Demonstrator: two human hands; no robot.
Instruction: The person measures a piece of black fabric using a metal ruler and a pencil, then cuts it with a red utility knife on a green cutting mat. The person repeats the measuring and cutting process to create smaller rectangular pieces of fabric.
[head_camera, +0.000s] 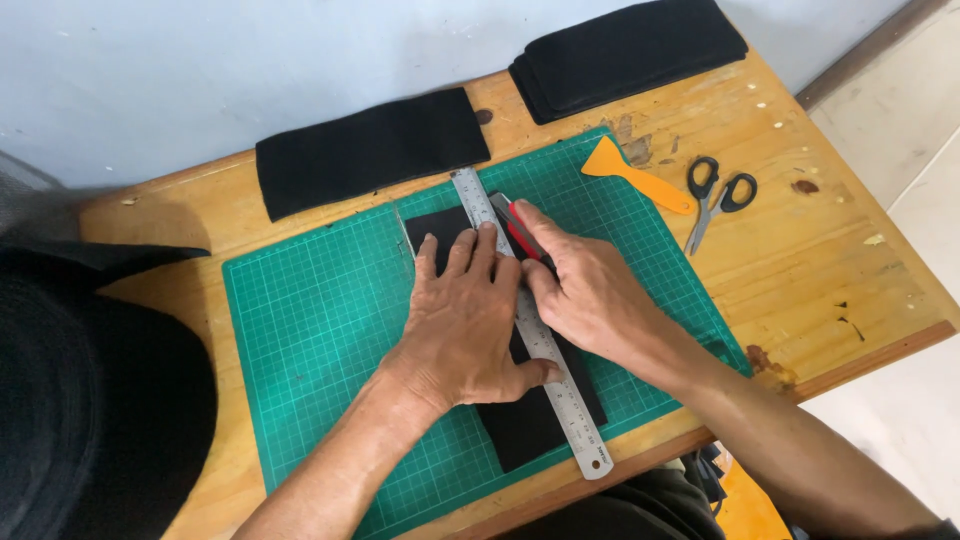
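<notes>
a: what's the left hand (462, 322) doing?
b: it's lying flat with fingers spread, pressing the ruler (530, 325) and the black strip (530, 415) down onto the green mat (320, 320).
a: and the right hand (590, 295)?
b: its fingers are closing around a red cutter (518, 228), which is sitting just beside the ruler's right edge, near the strip's far end. i can't tell whether the blade is touching the fabric.
a: so which step is this looking like?
b: i'd judge it's the cut itself, right at its start, with the strip lying under the ruler in the middle of the mat.
a: what's the next move asking for?
b: probably steady downward pressure on the ruler and the left fingertips staying clear of the edge while the cutter is running toward the body.
a: anything else about?
b: scissors (716, 195) and an orange scraper (632, 172) are lying well to the right, with black stacks (630, 55) at the table's back.
</notes>
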